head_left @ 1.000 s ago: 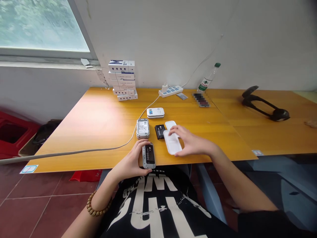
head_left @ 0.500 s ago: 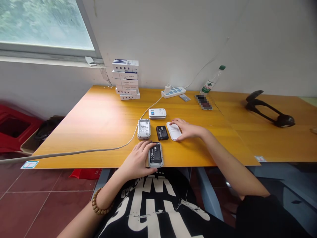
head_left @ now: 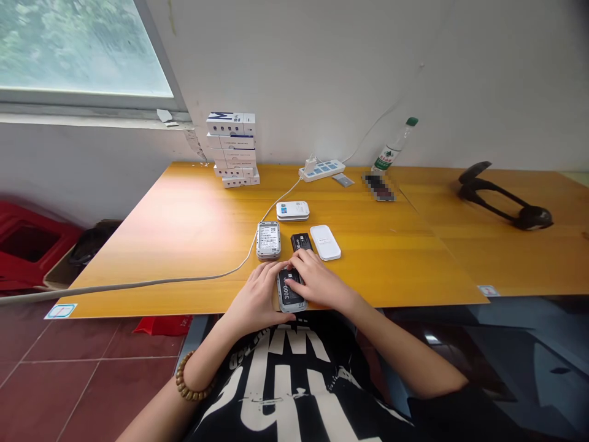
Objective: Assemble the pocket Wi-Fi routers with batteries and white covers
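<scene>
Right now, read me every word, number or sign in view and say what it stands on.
"3000": battery in the near device; the rest is blurred or covered.
"M": top white box; its smaller print is unreadable.
Partly hidden by the right hand: loose battery print.
Too small or blurred: bottle, labelled device, white cover, table stickers.
Folded, not readable whole: shirt letters.

shirt (head_left: pixel 294 380): black, cream lettering | sleeve (head_left: pixel 455 414): black | left wrist (head_left: pixel 199 366): 1 brown beaded bracelet (head_left: pixel 180 378)
</scene>
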Demonstrator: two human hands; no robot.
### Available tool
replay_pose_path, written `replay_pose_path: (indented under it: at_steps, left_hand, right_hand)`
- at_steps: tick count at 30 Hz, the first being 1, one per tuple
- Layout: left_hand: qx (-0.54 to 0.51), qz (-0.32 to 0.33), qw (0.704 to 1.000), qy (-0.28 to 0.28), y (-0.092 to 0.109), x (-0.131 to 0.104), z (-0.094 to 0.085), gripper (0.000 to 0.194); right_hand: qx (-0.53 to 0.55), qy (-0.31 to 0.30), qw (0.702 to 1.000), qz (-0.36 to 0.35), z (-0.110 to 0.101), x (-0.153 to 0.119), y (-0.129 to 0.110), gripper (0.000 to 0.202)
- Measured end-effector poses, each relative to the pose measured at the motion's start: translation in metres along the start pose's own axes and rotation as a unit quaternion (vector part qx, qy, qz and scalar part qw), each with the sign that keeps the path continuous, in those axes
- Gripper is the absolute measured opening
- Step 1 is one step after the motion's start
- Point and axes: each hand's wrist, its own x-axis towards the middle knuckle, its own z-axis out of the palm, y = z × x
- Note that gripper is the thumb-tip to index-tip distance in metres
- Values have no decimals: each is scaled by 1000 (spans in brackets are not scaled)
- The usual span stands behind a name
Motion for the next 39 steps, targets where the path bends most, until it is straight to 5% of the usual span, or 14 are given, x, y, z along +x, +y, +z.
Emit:
replay_pose_path:
  at_steps: [13,19,22,27,33,39]
  left_hand:
    - [49,29,998,-32,-1,-2,3,128]
    - [26,36,999,-16,0,-2,0,116]
    - [-11,35,999,-27,3,-4,-7,112]
    - [-56,53,996,33,1,1,-41,104]
    - [-40,48,995,80,-38,52,-86,102]
    - [-33,16,999,23,-82,85,-91,106]
  right_hand:
    - [144,8,989,32,-22,-26,-19,38]
    - [178,-130,974,-47,-46,-50,-29,20]
    - [240,-69,967,-40,-59,-42,-13,10]
    - [336,138,930,63,-70,10,43,23]
    - [308,108,940,104,-49,62,91,23]
    - [167,107,976,88,-38,62,94,17]
